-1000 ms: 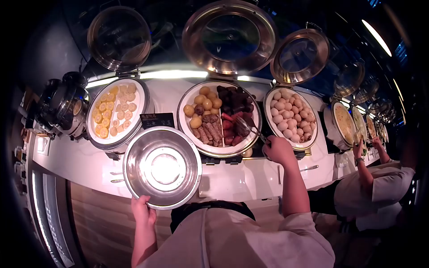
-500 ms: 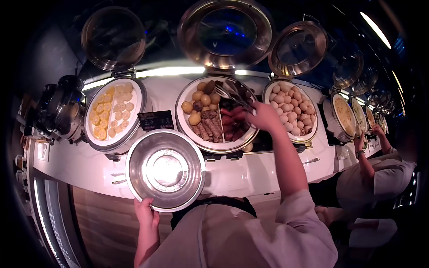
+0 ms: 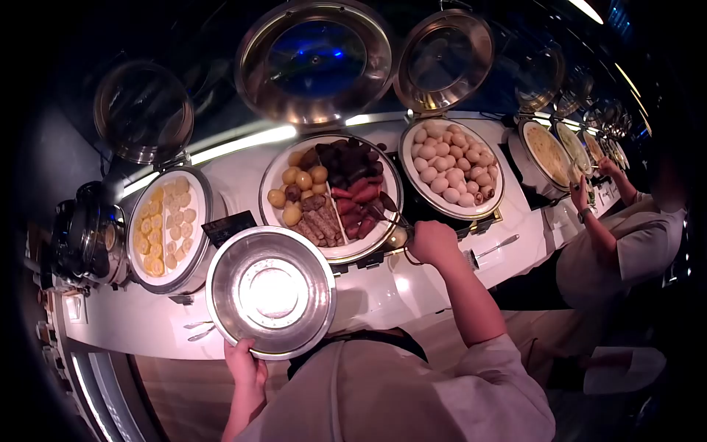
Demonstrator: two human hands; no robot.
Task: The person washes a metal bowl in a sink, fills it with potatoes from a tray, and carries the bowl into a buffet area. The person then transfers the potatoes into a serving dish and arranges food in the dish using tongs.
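Observation:
My left hand [image 3: 246, 362] grips the near rim of a shiny metal bowl [image 3: 313, 309], held tilted in front of my body with nothing in it. My right hand [image 3: 433, 243] is closed around metal tongs [image 3: 398, 224]. Their tips reach over the right edge of the middle round chafing dish [image 3: 340, 259], at the reddish sweet potatoes [image 3: 359, 221]. That divided dish also holds round yellow potatoes [image 3: 292, 215], brownish taro-like sticks [image 3: 322, 222] and dark pieces [image 3: 345, 160]. Whether the tongs pinch a piece is unclear.
Eggs [image 3: 453, 163] fill the dish on the right; corn pieces [image 3: 153, 228] and pale slices [image 3: 179, 221] lie in the left one. Raised lids [image 3: 254, 74] stand behind. A black sign [image 3: 228, 227] is beside the bowl. Another person [image 3: 615, 236] works at the right.
My right hand has moved down and toward me, bringing the tongs from the dark pieces at the back to the dish's right edge. The view has shifted; the bowl stays in my left hand.

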